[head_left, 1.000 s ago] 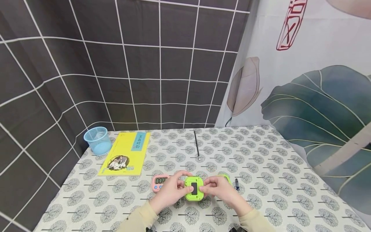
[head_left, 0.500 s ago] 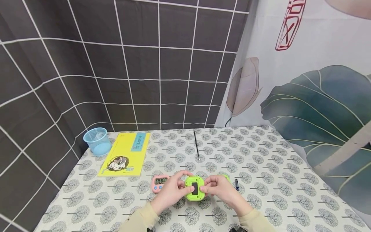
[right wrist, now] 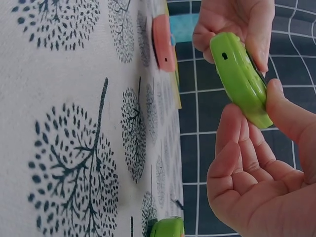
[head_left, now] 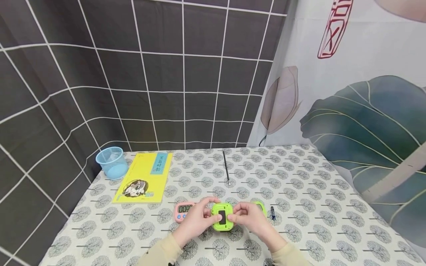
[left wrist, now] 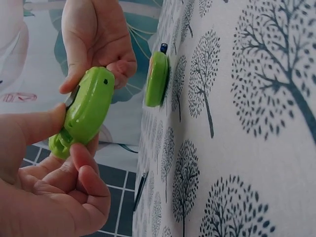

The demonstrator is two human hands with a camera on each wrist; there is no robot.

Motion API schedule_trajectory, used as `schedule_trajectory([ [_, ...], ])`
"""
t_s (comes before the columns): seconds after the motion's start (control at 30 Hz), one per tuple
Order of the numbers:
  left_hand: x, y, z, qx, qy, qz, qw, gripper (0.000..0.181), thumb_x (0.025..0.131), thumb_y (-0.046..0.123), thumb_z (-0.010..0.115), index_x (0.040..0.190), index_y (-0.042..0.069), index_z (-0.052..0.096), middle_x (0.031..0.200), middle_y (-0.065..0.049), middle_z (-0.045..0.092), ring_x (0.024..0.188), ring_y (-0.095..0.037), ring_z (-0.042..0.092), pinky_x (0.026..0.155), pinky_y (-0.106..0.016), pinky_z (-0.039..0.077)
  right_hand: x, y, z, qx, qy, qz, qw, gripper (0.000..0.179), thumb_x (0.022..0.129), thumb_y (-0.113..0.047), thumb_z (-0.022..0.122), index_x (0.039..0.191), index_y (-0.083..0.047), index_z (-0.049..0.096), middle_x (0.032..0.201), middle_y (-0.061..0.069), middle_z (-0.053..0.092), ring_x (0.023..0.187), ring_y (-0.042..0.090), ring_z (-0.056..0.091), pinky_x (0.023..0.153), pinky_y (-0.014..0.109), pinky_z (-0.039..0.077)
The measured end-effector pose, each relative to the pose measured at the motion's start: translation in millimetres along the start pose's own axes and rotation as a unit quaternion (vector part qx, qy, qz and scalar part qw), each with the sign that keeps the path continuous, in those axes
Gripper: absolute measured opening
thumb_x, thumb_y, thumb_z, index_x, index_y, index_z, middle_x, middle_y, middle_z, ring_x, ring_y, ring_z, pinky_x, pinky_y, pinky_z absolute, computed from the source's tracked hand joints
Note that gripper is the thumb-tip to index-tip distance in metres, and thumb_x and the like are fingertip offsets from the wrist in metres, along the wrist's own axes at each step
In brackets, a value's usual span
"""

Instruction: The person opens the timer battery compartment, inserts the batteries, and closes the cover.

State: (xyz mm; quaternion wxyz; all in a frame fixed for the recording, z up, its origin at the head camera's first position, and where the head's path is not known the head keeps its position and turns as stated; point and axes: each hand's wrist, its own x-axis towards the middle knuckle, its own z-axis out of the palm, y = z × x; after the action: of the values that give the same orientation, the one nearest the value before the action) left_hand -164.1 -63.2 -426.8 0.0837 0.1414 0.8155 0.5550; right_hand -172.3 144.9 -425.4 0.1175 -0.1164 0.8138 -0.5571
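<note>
A lime-green digital timer [head_left: 223,224] is held above the table, its back with a dark pad [head_left: 222,217] turned up. My left hand [head_left: 196,220] pinches its left side, thumb on the back and fingers beneath. On the other side my right hand [head_left: 250,218] grips it between thumb and fingers, the thumb at the pad's edge. The wrist views show the timer's rounded side [left wrist: 91,106] tilted between both hands. Behind the right hand lies another green timer [head_left: 261,207], partly hidden. A pink timer [head_left: 181,211] sits face up behind the left hand, partly covered.
Right of the second green timer lies a small dark-blue battery [head_left: 273,213]. A thin black rod [head_left: 226,167] is farther back. At the left are a yellow book [head_left: 139,166] and a light-blue mesh basket [head_left: 113,162]. A dark grid curtain [head_left: 159,92] hangs behind the table.
Both hands keep their hold on the green timer. My right hand has shifted slightly left, and a bit more of the green timer behind it shows.
</note>
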Motion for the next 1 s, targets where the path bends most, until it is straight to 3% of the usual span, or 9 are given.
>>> schedule_trajectory([
  [0.43,1.3,-0.9,0.2,-0.042,0.001,-0.020,0.9989,0.042,0.084,0.025,0.071,0.119,0.006,0.056,0.076,-0.004,0.070,0.063,-0.016,0.060,0.053,-0.022,0.044,-1.8,-4.7,1.7,-0.007,0.020,-0.029,0.9994,0.027,0.078,-0.015,0.075,0.092,0.004,0.062,0.081,0.006,0.065,0.069,0.011,0.058,0.064,0.021,0.052],
  [0.63,1.8,-1.9,0.5,-0.001,0.003,-0.012,0.9999,0.035,0.086,0.033,0.068,0.107,0.007,0.059,0.065,0.001,0.065,0.051,-0.009,0.047,0.046,-0.018,0.038,-1.9,-4.8,2.5,-0.053,0.027,-0.050,0.9969,0.026,0.078,-0.020,0.076,0.089,0.001,0.063,0.080,0.004,0.065,0.069,0.009,0.059,0.065,0.020,0.052],
  [0.87,-0.2,-3.1,0.9,0.065,0.014,-0.004,0.9978,0.031,0.087,0.041,0.065,0.096,0.012,0.065,0.065,-0.004,0.065,0.052,-0.007,0.049,0.051,-0.021,0.042,-5.2,-6.7,5.4,-0.118,0.053,-0.081,0.9883,0.026,0.075,-0.024,0.078,0.086,-0.005,0.064,0.078,-0.001,0.064,0.068,0.006,0.056,0.065,0.020,0.051],
  [1.0,-0.2,-3.9,0.4,0.097,0.023,0.001,0.9950,0.036,0.087,0.046,0.063,0.099,0.012,0.068,0.073,0.000,0.068,0.061,-0.006,0.055,0.059,-0.023,0.046,-7.5,-7.9,7.7,-0.156,0.076,-0.099,0.9799,0.024,0.073,-0.025,0.080,0.083,-0.010,0.064,0.075,-0.006,0.062,0.066,0.003,0.054,0.062,0.019,0.050],
])
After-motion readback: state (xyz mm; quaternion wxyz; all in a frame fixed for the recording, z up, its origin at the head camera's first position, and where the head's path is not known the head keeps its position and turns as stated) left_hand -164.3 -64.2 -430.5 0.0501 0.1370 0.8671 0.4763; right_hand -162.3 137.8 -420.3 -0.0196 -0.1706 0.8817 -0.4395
